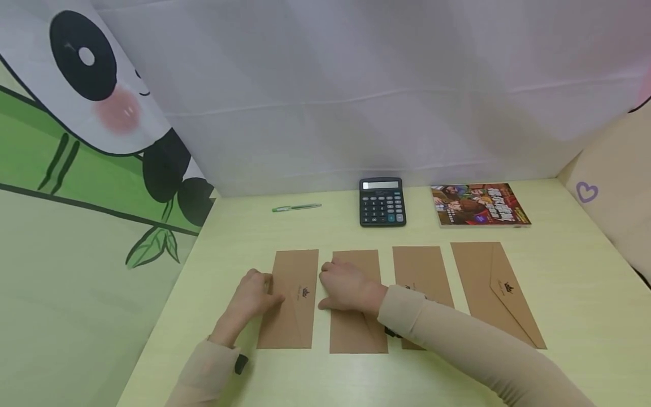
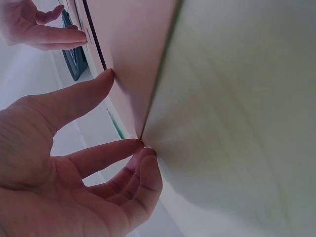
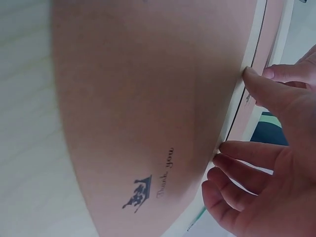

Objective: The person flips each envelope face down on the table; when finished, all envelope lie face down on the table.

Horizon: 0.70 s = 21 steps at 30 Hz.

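Note:
Brown paper envelopes stand in a row on the table. My left hand (image 1: 250, 295) is at the leftmost envelope (image 1: 295, 271), its thumb over the paper and its fingertips along the left edge. In the left wrist view the index fingertip (image 2: 133, 144) meets that envelope's corner. My right hand (image 1: 348, 286) lies over the second envelope (image 1: 356, 336), covering its middle. Its thumb and fingers are spread along that envelope's left edge, by the gap between the two. The right wrist view shows a crown print and "Thank you" on the envelope (image 3: 133, 98) there.
A third envelope (image 1: 419, 263), partly under my right sleeve, and a fourth envelope (image 1: 478, 265) lie to the right. Behind the row are a green pen (image 1: 297, 208), a black calculator (image 1: 382, 202) and a colourful magazine (image 1: 480, 204). A white cloth (image 1: 330, 135) hangs behind the table.

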Available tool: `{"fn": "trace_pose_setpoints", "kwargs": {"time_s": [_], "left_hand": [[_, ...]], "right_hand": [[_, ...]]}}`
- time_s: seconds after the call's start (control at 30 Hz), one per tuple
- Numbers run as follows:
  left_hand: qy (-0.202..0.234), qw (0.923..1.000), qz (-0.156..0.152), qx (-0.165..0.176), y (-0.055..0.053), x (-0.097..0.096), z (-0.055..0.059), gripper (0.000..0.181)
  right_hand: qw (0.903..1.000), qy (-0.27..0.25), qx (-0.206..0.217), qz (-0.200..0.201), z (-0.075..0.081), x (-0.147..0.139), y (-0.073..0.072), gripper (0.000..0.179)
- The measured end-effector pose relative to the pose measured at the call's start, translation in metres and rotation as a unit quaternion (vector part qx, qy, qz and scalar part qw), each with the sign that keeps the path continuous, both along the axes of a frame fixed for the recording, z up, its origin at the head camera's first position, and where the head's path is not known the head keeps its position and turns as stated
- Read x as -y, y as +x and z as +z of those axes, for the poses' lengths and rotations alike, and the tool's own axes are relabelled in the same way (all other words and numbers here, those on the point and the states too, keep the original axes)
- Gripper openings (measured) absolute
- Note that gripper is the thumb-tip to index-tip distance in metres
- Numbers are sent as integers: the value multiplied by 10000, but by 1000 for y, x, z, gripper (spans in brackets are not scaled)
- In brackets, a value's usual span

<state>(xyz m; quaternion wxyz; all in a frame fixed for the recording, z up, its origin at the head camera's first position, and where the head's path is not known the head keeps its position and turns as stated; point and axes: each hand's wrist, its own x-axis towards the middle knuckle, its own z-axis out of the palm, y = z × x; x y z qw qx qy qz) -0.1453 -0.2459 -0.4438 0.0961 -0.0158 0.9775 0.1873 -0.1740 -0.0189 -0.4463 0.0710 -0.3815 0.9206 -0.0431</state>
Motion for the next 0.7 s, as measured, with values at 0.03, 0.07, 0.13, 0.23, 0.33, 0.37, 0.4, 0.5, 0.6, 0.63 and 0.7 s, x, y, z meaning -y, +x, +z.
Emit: {"fn": "trace_pose_setpoints", "kwargs": {"time_s": [0.03,0.07,0.13,0.23,0.33,0.37,0.4,0.5,0.6,0.63,0.7], "left_hand": [[7,10000,-8,-3,0,0,0,62],[18,10000,-8,-8,0,0,0,62],[41,10000,10,-4,1,0,-1,61],[62,10000,53,-1,1,0,-1,62],[55,10000,27,-60,1,1,-2,61],[57,9999,14,-82,1,0,-2,61],[50,9999,0,-102,1,0,-2,61],[26,9998,-89,-167,0,1,-2,60],[20,9998,-119,-155,0,1,-2,60],[14,9998,-151,-162,0,1,-1,59],[26,9997,-177,-174,0,1,-1,59]], "right_hand": [[10000,-11,6,4,0,1,0,46],[10000,-19,4,7,0,1,0,46],[10000,-20,-18,22,0,3,0,45],[10000,-19,-37,39,1,6,0,45],[10000,-11,-24,19,1,8,0,46],[10000,-5,-11,5,2,8,0,47],[10000,4,-3,-5,2,8,1,47],[10000,2,7,-25,4,9,1,46],[10000,-14,37,-40,4,10,2,46],[10000,-28,44,-45,3,10,1,45],[10000,-38,41,-48,2,10,1,45]]}}
